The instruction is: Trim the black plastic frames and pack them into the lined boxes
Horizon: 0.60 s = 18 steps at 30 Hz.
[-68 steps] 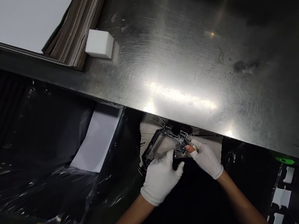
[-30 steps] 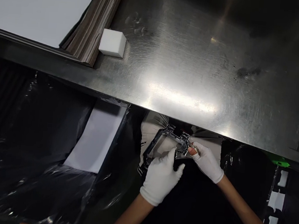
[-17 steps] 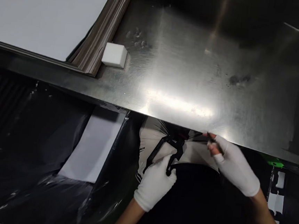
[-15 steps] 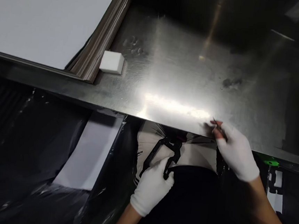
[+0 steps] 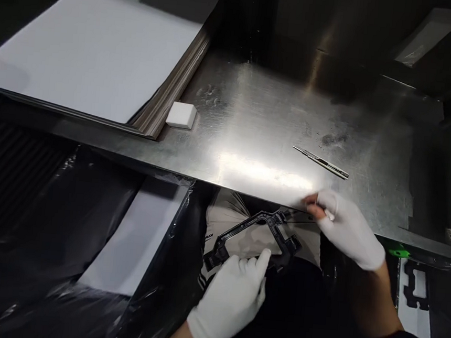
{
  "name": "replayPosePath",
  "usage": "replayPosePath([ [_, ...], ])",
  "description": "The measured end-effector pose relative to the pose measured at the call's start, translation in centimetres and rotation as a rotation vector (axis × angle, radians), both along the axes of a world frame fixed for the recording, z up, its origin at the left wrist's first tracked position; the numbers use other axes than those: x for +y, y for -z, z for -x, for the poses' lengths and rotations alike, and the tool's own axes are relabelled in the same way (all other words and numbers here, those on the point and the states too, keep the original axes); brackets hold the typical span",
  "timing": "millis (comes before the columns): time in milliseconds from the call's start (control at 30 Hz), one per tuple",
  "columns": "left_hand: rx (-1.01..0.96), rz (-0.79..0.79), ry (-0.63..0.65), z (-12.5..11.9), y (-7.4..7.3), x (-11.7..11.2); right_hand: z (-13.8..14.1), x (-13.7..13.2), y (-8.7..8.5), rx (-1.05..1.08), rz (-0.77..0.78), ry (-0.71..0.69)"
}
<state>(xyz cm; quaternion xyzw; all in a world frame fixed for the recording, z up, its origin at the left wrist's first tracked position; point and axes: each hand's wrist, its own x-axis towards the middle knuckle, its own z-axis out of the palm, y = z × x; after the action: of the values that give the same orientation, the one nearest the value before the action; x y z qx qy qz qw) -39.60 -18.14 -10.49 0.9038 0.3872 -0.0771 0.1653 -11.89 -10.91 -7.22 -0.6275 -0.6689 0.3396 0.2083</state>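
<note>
My left hand (image 5: 234, 296), in a white glove, is closed on a black plastic frame (image 5: 240, 225) with an angled outline and small holes. The frame is held above my lap, below the table's front edge; part of it is hidden behind my fingers. My right hand (image 5: 347, 227) is at the table edge, its glove leaving the thumb and some fingertips bare. Those fingers are bent, slightly apart and a little blurred, with nothing visible between them. Beyond them a slim craft knife (image 5: 321, 162) lies on the metal table (image 5: 261, 119), its tip pointing left.
A thick stack of large white sheets (image 5: 102, 48) covers the table's left side, with a small white block (image 5: 181, 115) against its corner. Below the edge hang black plastic (image 5: 47, 216) and a white strip (image 5: 136, 235). A green object (image 5: 399, 252) sits under the right edge.
The craft knife has left my right hand and now lies on the table. My right hand's fingers have drawn back towards the edge. My left hand has turned the black frame, showing more of it.
</note>
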Motion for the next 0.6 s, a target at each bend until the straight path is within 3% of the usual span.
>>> replayPosePath([
  [67,0.003,-0.01,0.044,-0.8,-0.4,0.1,-2.3,-3.6,-0.1,0.11,0.266,-0.133],
  [133,-0.016,-0.005,0.093,-1.6,-0.8,0.4,-4.7,-7.0,1.1,0.185,0.46,-0.213],
  [200,-0.04,0.022,0.138,-2.7,-1.1,0.8,-6.0,-10.2,3.0,0.24,0.588,-0.254],
  [267,-0.084,0.087,0.175,-4.0,-1.4,1.2,-5.5,-13.1,4.9,0.306,0.638,-0.211],
  [333,-0.164,0.196,0.202,-5.8,-1.4,1.3,-3.3,-15.6,6.2,0.47,0.555,-0.047],
  [467,-0.332,0.404,0.258,-10.9,-1.2,0.3,1.8,-18.4,6.8,0.839,0.153,0.422],
  [533,-0.408,0.445,0.328,-13.6,-1.4,-0.4,2.0,-19.5,6.2,0.838,-0.013,0.644],
  [600,-0.487,0.406,0.465,-16.0,-1.8,-0.7,-0.3,-21.5,5.2,0.76,-0.153,0.877],
])
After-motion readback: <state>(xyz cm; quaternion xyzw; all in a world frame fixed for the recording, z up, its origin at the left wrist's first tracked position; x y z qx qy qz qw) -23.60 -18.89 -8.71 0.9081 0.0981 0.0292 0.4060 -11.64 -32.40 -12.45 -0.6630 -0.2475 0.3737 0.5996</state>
